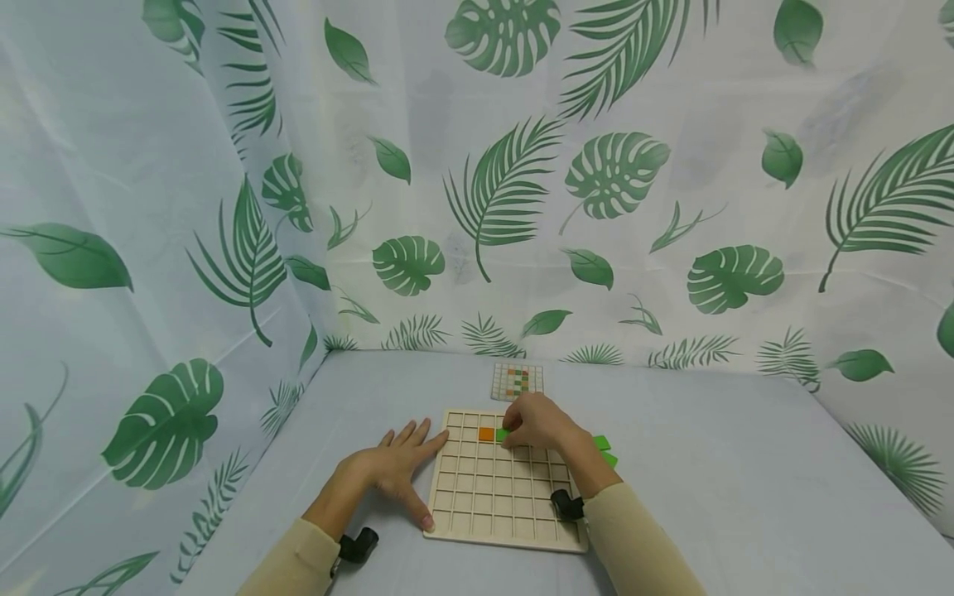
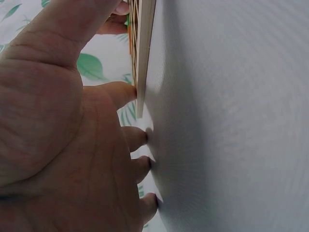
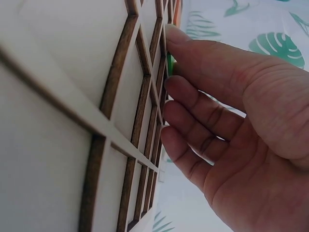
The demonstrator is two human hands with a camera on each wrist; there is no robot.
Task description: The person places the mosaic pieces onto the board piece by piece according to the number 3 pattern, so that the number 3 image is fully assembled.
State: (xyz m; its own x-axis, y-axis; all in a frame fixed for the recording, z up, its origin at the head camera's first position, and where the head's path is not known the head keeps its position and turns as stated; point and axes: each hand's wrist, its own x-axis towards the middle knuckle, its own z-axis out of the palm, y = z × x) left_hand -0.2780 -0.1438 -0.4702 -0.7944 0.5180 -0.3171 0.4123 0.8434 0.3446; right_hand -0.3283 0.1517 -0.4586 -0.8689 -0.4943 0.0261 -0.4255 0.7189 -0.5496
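The right hand (image 1: pixel 538 422) pinches a green tile (image 1: pixel 502 434) between the thumb and the forefinger. This tile is under the fingertips, and its left part is visible beyond them. It lies at the fourth column from left, in the second row from the far edge of the wooden grid board (image 1: pixel 480 501). Just to the left of it, in the third column, an orange tile (image 1: pixel 486 434) sits in its cell. In the right wrist view, the other fingers of this hand are bent lightly, near the board's surface.

The left hand (image 1: pixel 395 468) is spread and grips nothing. Its forefinger touches the left edge of the board, and its thumb is at the near left corner. The other fingers rest on the table (image 1: pixel 745 488).

More green tiles (image 1: pixel 601 443) lie right of the board, beside the right forearm. A small card (image 1: pixel 517 382) with coloured squares lies on the far side.
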